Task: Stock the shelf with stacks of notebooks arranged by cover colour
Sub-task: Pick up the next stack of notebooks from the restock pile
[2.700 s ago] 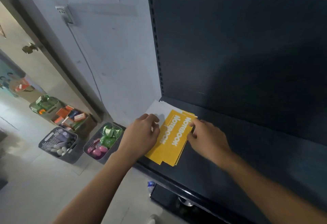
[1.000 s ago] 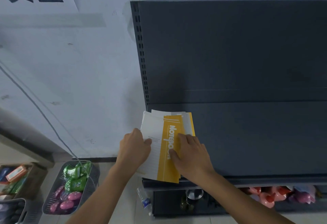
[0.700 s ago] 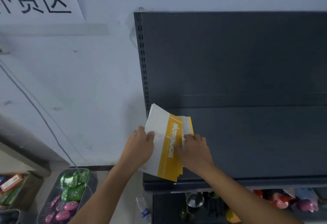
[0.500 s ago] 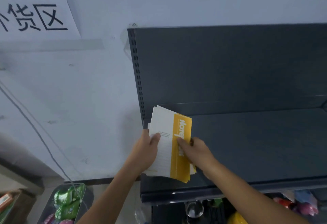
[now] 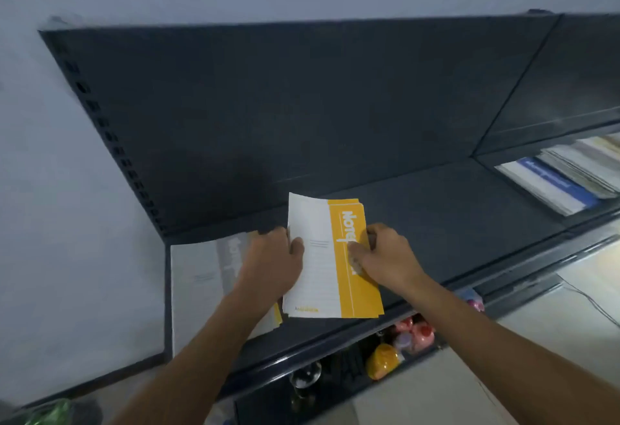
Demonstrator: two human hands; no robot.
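Note:
A stack of notebooks (image 5: 330,257) with white covers and a yellow band lies on the dark shelf board (image 5: 453,223), near its front. My left hand (image 5: 268,260) grips the stack's left edge with the thumb on the white cover. My right hand (image 5: 385,257) holds the right edge, fingers curled on the yellow band. A second, paler and blurred notebook stack (image 5: 201,277) lies at the shelf's left end, partly under my left forearm. More notebooks, one with a blue band (image 5: 550,186), lie on the adjoining shelf at the right.
The shelf's dark back panel (image 5: 302,106) rises behind the board, with a slotted upright (image 5: 110,136) at the left against the pale wall. Below the board, pink and yellow items (image 5: 402,340) sit on a lower level. The floor shows at the right.
Both hands have carried the yellow-banded stack to the right along the shelf. A paler stack now lies apart at the left end. My view has swung right and shows the adjoining shelf.

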